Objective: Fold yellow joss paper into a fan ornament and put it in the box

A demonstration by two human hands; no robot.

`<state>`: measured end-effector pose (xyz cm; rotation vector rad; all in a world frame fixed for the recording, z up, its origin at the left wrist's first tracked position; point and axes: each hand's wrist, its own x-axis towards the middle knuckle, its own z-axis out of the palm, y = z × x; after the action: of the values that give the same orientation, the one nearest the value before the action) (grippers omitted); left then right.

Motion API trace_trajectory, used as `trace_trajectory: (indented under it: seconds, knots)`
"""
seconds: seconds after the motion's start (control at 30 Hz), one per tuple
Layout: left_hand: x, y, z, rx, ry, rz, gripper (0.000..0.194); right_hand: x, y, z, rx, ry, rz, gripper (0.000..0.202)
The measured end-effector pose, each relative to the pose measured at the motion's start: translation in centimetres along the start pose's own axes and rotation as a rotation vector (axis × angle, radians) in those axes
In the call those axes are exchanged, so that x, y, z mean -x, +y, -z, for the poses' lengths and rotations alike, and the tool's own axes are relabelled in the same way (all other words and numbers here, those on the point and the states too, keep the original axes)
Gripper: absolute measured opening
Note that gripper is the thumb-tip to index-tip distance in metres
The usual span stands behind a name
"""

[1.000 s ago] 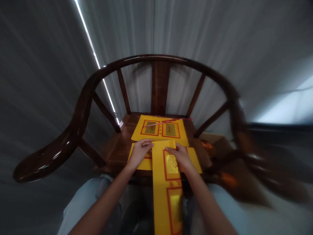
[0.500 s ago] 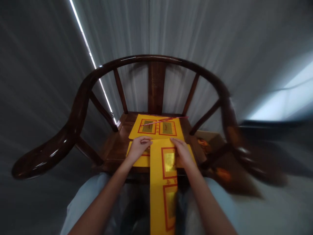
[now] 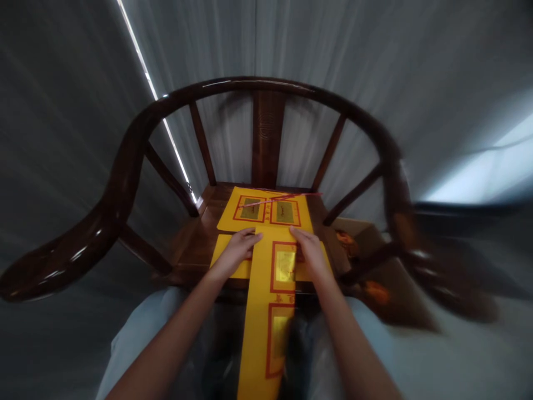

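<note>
A long yellow paper sheet with red-framed gold panels hangs from between my two hands, its lower part over my lap. My left hand pinches its upper left edge. At the upper right edge, my right hand holds it with the thumb on top. Behind lies a stack of similar yellow paper on the chair seat, with thin pinkish-red sticks across it. More yellow paper lies under my hands at the seat's front, partly hidden.
The chair's curved dark wooden armrest rings the seat on both sides and at the back. To the right, below the chair, stands a cardboard box with orange-red items. A grey corrugated wall rises behind.
The held sheet's lower end has swung to the left, so the sheet now slants. Both hands keep their grip. The view has shifted slightly, and the chair appears a little higher and larger.
</note>
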<state>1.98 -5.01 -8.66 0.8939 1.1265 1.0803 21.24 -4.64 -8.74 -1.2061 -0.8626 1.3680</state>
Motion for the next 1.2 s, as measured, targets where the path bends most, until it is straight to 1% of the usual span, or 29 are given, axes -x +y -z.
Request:
trace_trajectory:
  seconds: [0.07,0.13,0.27,0.33,0.4,0.53,0.6,0.7,0.77,0.8,0.87,0.93,1.03,1.13,1.2]
  knots:
    - [0.7,0.1,-0.2,-0.079,-0.076,0.032,0.046,0.2,-0.1,0.1,0.019,0.012,-0.024,0.041]
    - [1.0,0.0,-0.2,-0.181,-0.101,0.026,0.041,0.2,-0.2,0.2,0.014,0.0,-0.026,0.041]
    - [0.6,0.1,0.1,-0.294,-0.011,-0.009,0.033,0.2,-0.1,-0.2,-0.022,-0.08,-0.033,0.039]
    - [0.4,0.6,0.3,-0.304,0.016,-0.025,0.029,0.2,0.0,-0.5,-0.009,-0.069,-0.037,0.036]
    - [0.3,1.3,0.4,-0.288,0.025,-0.049,0.027,0.2,0.2,-0.8,0.017,-0.045,-0.025,0.032]
    - [0.1,1.9,0.8,-0.269,0.016,-0.084,0.026,0.2,0.4,-0.7,0.04,-0.081,-0.007,0.032]
    - [0.0,1.7,1.0,-0.29,-0.025,-0.036,0.027,0.1,0.4,-0.2,0.059,-0.069,-0.001,0.034]
    - [-0.1,1.1,1.5,-0.328,-0.154,0.097,0.029,-0.1,0.3,0.6,0.078,-0.04,-0.004,0.037]
    - [-0.1,0.8,2.0,-0.333,-0.218,0.142,0.029,-0.2,0.3,1.0,0.072,-0.074,-0.013,0.037]
    - [0.0,0.6,2.2,-0.333,-0.227,0.143,0.029,-0.2,0.3,1.2,0.071,-0.1,-0.024,0.037]
    - [-0.1,0.4,2.7,-0.338,-0.208,0.11,0.027,-0.2,0.3,1.3,0.077,-0.149,-0.053,0.036]
    - [-0.1,0.5,3.1,-0.358,-0.16,0.075,0.027,-0.2,0.4,1.2,0.084,-0.196,-0.079,0.035]
    - [-0.1,0.8,3.4,-0.38,-0.074,0.028,0.028,-0.1,0.6,0.8,0.096,-0.25,-0.078,0.035]
    - [-0.1,1.1,3.4,-0.373,0.011,0.008,0.031,0.1,0.7,0.2,0.091,-0.244,-0.087,0.033]
    - [-0.1,1.2,3.3,-0.36,0.04,0.013,0.032,0.1,0.6,0.0,0.077,-0.231,-0.096,0.031]
